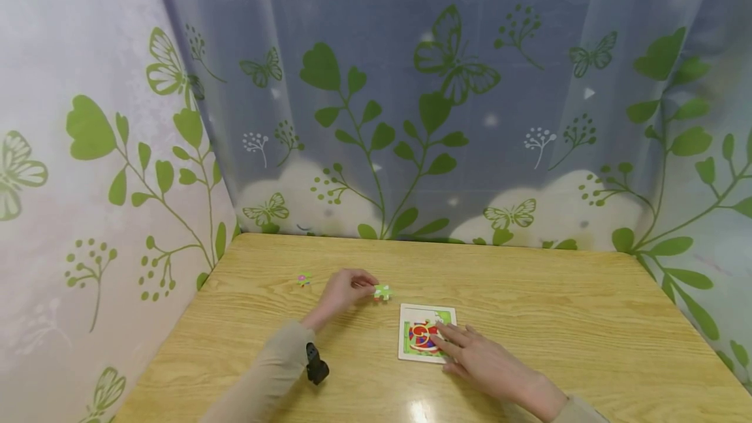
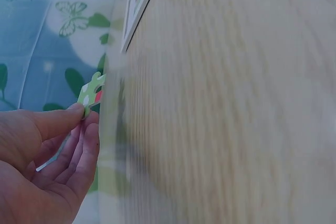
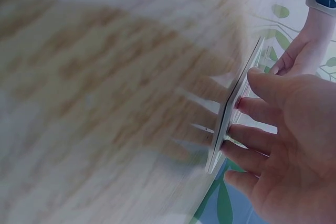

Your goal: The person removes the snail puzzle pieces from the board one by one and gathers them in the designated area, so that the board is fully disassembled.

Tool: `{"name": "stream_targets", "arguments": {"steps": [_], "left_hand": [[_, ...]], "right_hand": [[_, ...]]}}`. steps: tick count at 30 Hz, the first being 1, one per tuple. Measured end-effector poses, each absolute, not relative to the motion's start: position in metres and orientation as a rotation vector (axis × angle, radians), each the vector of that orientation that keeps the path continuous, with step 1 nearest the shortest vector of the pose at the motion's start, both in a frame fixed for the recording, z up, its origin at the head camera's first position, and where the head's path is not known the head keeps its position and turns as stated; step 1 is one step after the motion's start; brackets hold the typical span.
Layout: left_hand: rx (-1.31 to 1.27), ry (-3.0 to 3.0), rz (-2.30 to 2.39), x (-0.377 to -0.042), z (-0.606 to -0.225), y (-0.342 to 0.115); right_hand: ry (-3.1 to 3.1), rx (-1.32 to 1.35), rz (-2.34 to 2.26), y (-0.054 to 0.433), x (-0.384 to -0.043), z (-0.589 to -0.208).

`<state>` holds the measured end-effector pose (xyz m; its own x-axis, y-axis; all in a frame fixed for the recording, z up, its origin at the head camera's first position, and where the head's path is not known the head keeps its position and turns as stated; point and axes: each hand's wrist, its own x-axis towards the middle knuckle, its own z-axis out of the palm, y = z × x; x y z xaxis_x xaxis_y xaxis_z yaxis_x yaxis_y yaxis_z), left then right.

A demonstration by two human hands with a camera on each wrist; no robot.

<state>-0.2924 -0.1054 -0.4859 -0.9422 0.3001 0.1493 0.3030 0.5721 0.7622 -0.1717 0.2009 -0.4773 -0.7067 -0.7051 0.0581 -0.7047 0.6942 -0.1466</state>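
Between thumb and fingertips, my left hand (image 1: pixel 348 291) pinches a green jigsaw piece (image 1: pixel 382 292) with white spots and a bit of red. In the left wrist view the piece (image 2: pixel 92 94) points away from the fingertips, above the table. A square puzzle board (image 1: pixel 402 344) with a pale frame and a red, blue and yellow picture lies flat to the right of that piece. My right hand (image 1: pixel 487 359) rests on the board's right side, fingers extended over the picture and partly hiding it. From the right wrist, the board (image 3: pixel 231 108) shows edge-on under those fingertips.
Another small jigsaw piece (image 1: pixel 303 279), green and pink, lies on the wooden table (image 1: pixel 529 292) left of the left hand. A patterned curtain (image 1: pixel 382 83) hangs behind the table and along both sides. A black wrist device (image 1: pixel 316 364) is on the left sleeve.
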Motion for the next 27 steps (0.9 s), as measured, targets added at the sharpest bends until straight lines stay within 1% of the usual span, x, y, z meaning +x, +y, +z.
{"name": "stream_targets", "arguments": {"steps": [11,27], "left_hand": [[-0.367,-2.759,-1.387,-0.305,-0.477,-0.137],[-0.168,-2.772,-1.378,-0.325,-0.473,-0.175]], "right_hand": [[2.906,-1.215,-0.238,0.202,-0.171,-0.479],[2.908,-1.195,-0.236,0.201,-0.171,-0.478]]}}
